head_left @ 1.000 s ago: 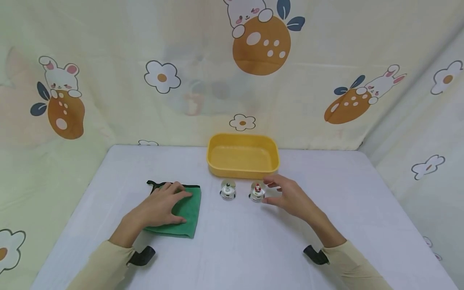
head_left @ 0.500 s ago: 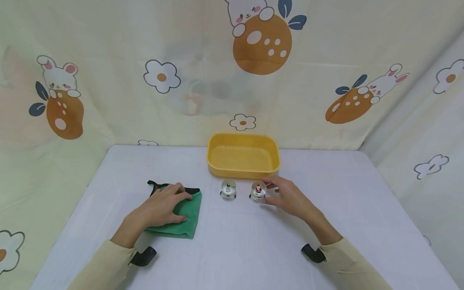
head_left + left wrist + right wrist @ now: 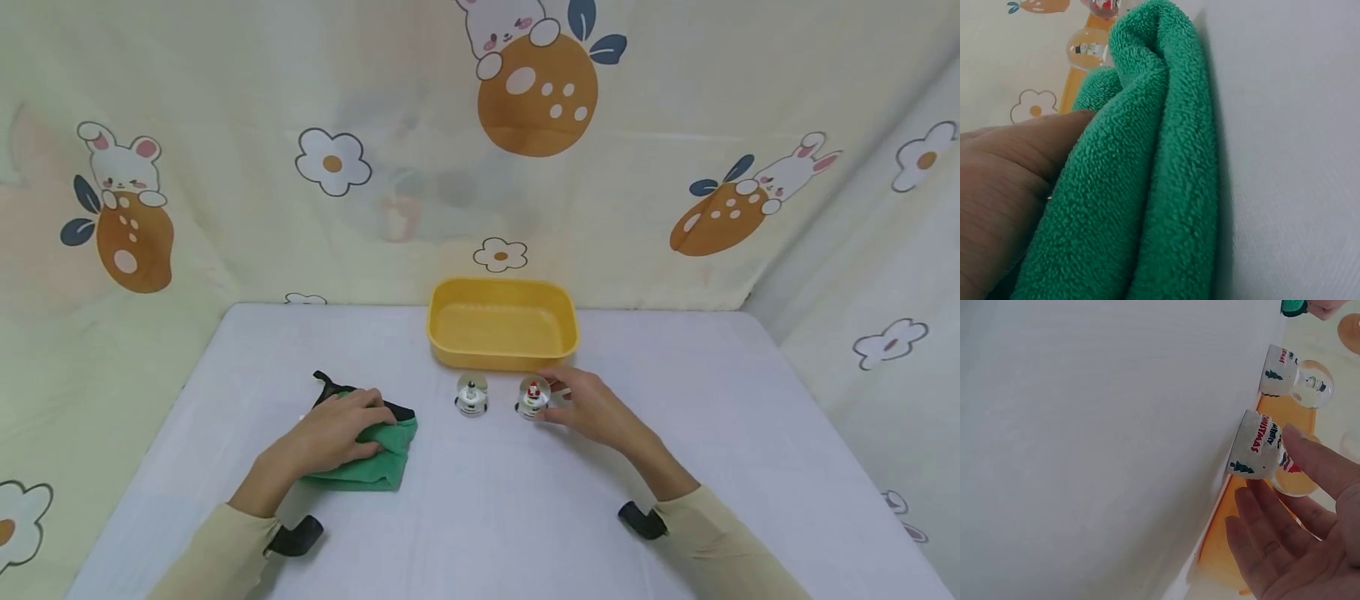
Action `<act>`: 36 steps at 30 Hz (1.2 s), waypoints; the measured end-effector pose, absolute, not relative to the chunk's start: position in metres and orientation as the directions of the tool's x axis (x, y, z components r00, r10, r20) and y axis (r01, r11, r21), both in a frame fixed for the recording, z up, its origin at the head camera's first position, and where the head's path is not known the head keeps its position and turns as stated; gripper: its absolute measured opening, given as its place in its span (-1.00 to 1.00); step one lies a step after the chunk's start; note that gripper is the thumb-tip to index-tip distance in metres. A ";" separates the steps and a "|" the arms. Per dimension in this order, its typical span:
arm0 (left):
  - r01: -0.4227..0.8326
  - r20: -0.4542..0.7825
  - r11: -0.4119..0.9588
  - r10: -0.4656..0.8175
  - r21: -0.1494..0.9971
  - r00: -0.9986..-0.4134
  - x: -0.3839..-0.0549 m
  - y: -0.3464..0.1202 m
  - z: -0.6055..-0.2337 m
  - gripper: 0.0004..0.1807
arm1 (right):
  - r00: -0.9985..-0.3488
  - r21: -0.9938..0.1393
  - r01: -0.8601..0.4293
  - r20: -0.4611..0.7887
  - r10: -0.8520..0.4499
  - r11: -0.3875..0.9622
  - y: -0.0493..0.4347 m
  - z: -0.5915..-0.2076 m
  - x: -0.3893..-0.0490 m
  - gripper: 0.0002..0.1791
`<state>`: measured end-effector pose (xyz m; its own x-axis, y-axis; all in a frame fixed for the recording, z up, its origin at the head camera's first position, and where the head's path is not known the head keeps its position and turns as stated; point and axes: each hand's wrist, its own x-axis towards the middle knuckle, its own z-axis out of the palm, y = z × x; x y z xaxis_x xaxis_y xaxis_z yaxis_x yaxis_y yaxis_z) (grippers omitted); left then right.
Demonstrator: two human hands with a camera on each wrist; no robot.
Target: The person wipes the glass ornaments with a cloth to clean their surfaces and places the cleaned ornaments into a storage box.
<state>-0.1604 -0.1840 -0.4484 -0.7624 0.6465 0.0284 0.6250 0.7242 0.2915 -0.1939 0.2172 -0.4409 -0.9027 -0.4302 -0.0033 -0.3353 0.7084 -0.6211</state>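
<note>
My left hand (image 3: 326, 433) grips a folded green towel (image 3: 371, 473) with a black edge and loop, lying at the left of the table. Seen from the left wrist, the towel (image 3: 1116, 181) bunches up into thick folds beside the thumb. My right hand (image 3: 600, 412) holds a small snow globe (image 3: 533, 400) with a red figure inside, thumb in front and fingers behind. The right wrist view shows Christmas lettering and a green tree on its white base (image 3: 1254, 445). A second snow globe (image 3: 472, 396), with a snowman inside, stands to its left.
Right behind the globes stands a yellow plastic basin (image 3: 502, 360) with rounded corners. A white cloth covers the table (image 3: 495, 517). A printed curtain (image 3: 420, 167) hangs along the back and sides.
My left fingers have drawn the towel's far edge nearer and rumpled it into folds. My right hand has moved slightly left, its thumb and fingers closer about the red-figured snow globe.
</note>
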 end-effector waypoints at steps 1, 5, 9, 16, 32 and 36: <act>0.629 0.037 0.721 0.648 0.292 -0.760 -0.160 -0.185 -0.449 -0.70 | -0.901 -0.618 -0.336 -0.007 -0.433 0.710 0.217 -0.441 -0.194 -0.36; 0.645 0.083 0.710 0.652 0.282 -0.754 -0.160 -0.189 -0.450 -0.70 | -0.899 -0.604 -0.339 -0.018 -0.437 0.721 0.215 -0.440 -0.197 -0.35; 0.652 0.126 0.705 0.647 0.279 -0.752 -0.160 -0.193 -0.450 -0.69 | -0.896 -0.606 -0.341 -0.023 -0.443 0.719 0.213 -0.440 -0.201 -0.39; 0.627 0.158 0.699 0.615 0.342 -0.772 -0.157 -0.202 -0.443 -0.68 | -0.890 -0.639 -0.328 -0.039 -0.454 0.696 0.211 -0.442 -0.204 -0.48; 0.634 0.342 0.620 0.534 0.463 -0.773 -0.159 -0.209 -0.429 -0.62 | -0.880 -0.669 -0.339 -0.023 -0.474 0.661 0.216 -0.434 -0.201 -0.55; 0.644 0.381 0.604 0.520 0.469 -0.765 -0.162 -0.207 -0.426 -0.62 | -0.890 -0.680 -0.317 -0.028 -0.456 0.661 0.219 -0.432 -0.199 -0.52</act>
